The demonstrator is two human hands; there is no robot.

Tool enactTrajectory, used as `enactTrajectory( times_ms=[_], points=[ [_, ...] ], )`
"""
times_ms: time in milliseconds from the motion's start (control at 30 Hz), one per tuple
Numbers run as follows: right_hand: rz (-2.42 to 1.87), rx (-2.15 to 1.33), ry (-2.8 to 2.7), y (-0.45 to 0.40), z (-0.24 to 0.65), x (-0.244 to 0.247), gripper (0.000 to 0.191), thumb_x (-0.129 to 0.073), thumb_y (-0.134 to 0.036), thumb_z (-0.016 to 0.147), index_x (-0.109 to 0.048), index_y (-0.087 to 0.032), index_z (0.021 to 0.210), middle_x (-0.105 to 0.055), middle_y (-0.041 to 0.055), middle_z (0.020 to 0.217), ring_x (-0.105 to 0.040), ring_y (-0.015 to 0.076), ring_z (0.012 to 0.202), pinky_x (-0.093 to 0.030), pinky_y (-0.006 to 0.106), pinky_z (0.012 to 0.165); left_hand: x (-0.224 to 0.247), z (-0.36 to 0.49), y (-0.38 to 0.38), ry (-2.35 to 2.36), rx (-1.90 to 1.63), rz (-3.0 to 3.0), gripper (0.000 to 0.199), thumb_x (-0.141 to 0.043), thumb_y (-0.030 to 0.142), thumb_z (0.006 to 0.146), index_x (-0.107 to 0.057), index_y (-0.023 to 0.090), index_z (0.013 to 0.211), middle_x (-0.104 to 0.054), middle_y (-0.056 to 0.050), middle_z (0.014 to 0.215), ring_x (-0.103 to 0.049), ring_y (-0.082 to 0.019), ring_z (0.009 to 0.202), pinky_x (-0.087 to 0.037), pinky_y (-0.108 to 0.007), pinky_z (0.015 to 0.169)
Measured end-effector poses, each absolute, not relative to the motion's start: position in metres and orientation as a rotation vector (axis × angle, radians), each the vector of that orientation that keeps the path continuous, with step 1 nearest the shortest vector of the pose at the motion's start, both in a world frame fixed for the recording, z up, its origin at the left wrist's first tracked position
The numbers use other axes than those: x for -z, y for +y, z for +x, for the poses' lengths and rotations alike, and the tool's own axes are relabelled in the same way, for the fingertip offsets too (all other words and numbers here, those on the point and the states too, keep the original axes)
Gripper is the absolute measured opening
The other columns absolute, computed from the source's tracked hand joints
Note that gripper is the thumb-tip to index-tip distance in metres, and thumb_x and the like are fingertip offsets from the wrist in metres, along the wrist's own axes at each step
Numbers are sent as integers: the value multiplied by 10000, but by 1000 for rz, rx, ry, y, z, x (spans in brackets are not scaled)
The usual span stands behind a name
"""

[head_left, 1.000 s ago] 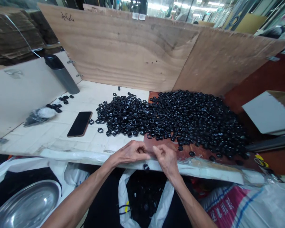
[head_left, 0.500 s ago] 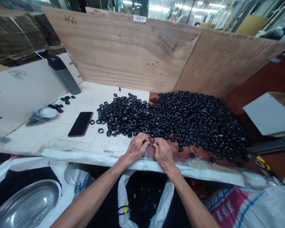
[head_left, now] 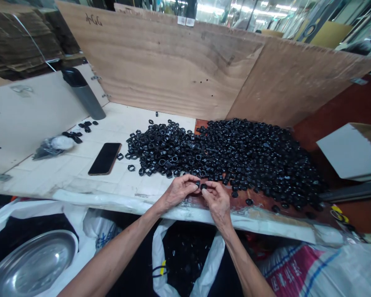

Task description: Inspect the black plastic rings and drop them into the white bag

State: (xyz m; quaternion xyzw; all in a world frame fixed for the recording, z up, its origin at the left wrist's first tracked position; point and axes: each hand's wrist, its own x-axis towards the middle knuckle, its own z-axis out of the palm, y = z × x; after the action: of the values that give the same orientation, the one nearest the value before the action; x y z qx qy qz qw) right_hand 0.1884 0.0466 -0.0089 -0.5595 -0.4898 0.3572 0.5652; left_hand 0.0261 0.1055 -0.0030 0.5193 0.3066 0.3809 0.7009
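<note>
Near the table's front edge, my left hand pinches a small black ring between thumb and fingertips. Facing it, my right hand is closed on a small black cap-like part. The two parts are close together; whether they touch I cannot tell. Just behind my hands lies a heap of black rings, with open centres and angular outer sides. It runs into a larger heap of small black parts on the right, on a reddish-brown surface.
A phone and a grey bottle are on the left, beside a plastic bag of dark pieces. Wooden boards wall the back. Below the edge hangs an open white sack of black parts. A metal basin sits lower left.
My hands have drawn slightly apart and turned, so the black parts at the fingertips now show more clearly. The view has shifted a little. The heaps look the same.
</note>
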Motion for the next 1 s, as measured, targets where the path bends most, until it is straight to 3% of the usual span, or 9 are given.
enactTrajectory(
  times_ms=[200,400,500,700,867,1000],
  points=[
    [-1304,-687,-1335,45,188,3,157,-651,-277,865,-719,-200,984,-661,99,1047,-669,217,964,-599,331,783,1,23,105,731,-887,1345,281,-704,300,839,-697,140,1070,-725,-89,1072,-681,-199,972,-538,-331,910],
    [-1359,-768,-1188,46,185,5,190,-698,-316,838,-677,-184,973,-702,62,927,-693,182,787,-599,305,712,-2,22,104,729,-928,1432,256,-699,282,844,-714,138,1055,-730,-92,1071,-681,-210,993,-532,-334,928],
    [-1388,-677,-1205,47,183,10,163,-680,-327,860,-697,-178,924,-706,72,929,-690,192,827,-591,320,755,-3,23,103,725,-937,1429,241,-699,275,843,-718,138,1041,-731,-93,1070,-676,-215,1018,-533,-333,940],
    [-1428,-415,-1417,45,182,7,331,-638,-287,893,-640,-190,1209,-702,92,1014,-684,201,860,-588,338,770,0,24,103,708,-900,1332,285,-697,292,846,-693,134,1083,-731,-98,1090,-697,-215,982,-556,-352,918],
    [-1429,-230,-1610,47,185,-2,161,-560,-268,942,-693,-203,1005,-719,67,903,-670,196,793,-544,323,757,-4,23,104,728,-930,1470,234,-677,267,861,-711,134,1050,-727,-97,1062,-686,-208,984,-542,-332,919],
    [-1519,-209,-1697,50,187,-1,275,-493,-297,986,-696,-197,831,-665,23,685,-615,158,617,-488,271,643,-7,23,103,731,-946,1558,194,-665,237,862,-716,135,1019,-723,-90,1039,-673,-201,984,-531,-319,920]
  ],
)
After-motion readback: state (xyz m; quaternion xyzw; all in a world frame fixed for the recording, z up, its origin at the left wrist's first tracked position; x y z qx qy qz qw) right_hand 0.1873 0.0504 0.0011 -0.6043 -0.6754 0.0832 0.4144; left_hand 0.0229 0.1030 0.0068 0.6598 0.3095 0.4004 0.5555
